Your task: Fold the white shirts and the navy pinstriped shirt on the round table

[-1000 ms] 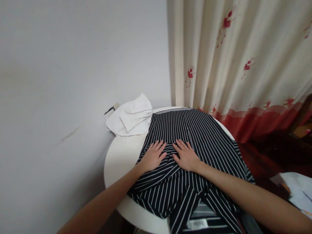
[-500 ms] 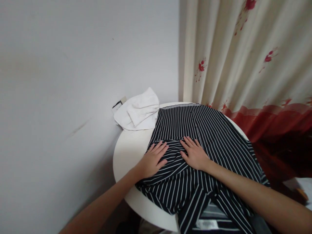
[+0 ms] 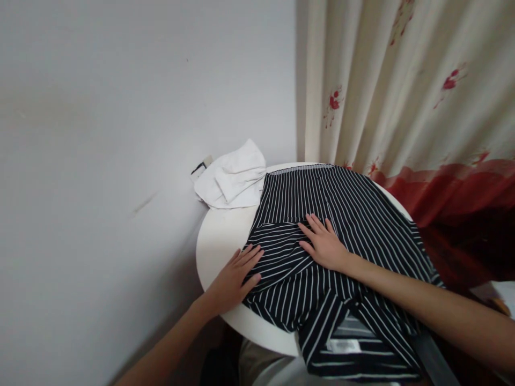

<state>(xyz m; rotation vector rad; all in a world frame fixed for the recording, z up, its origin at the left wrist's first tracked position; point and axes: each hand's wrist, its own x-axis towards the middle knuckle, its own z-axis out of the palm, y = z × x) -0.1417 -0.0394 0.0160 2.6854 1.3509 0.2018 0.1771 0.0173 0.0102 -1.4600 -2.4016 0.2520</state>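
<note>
"Where's the shirt (image 3: pixel 298 195)?"
"Spread on the surface (image 3: pixel 217 238), collar (image 3: pixel 323 321) at its near end."
"The right hand (image 3: pixel 325 247)?"
"Flat and released on the shirt's middle."
"The left hand (image 3: pixel 230 283)?"
"Also unclenched, flat at the shirt's left edge."
"And the cloth (image 3: pixel 239 179)?"
"By the shirt's far left corner."

Dim overall, cool and diffuse; cannot fix direction of light. Brightest on white cloth (image 3: pixel 237 179) and bare tabletop (image 3: pixel 219 233). Falling to grey shadow low on wall (image 3: pixel 171 292), near black at lower right below curtain (image 3: pixel 374 80). Softly shaded along curtain folds. Slightly soft throughout, smeared toward right edge. Stretched, wide-angle, along right forearm (image 3: pixel 422 303). Too blurred to read on label (image 3: pixel 344 346) of striped garment (image 3: pixel 293 195).
</note>
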